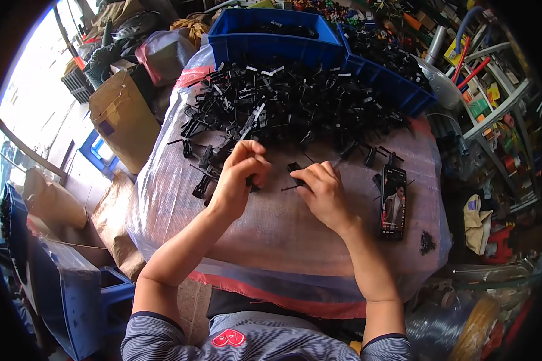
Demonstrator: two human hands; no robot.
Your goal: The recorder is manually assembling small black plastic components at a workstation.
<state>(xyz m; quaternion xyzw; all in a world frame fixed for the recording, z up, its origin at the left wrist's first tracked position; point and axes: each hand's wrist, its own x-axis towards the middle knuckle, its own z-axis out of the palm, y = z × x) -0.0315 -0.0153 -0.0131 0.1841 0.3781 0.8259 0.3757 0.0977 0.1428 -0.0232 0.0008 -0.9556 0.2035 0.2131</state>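
Note:
My right hand (pixel 320 188) pinches a small black plastic part (pixel 293 168) with thin protruding pins over the middle of the covered table. To its left, my left hand (pixel 245 174) is curled with bent fingers. Something dark shows beneath those fingers, too hidden to name. Just beyond both hands lies a large heap of similar black plastic parts (pixel 295 99), some with shiny metal strips. Several loose ones lie beside my left hand, and a few more sit right of my right hand.
A phone (pixel 394 204) with a lit screen lies at the right, near a small pile of black bits (pixel 427 242). Two blue bins (pixel 271 45) stand behind the heap. Brown sacks (pixel 123 123) and a blue stool (pixel 72 289) stand left; a metal rack (pixel 494 114) stands right.

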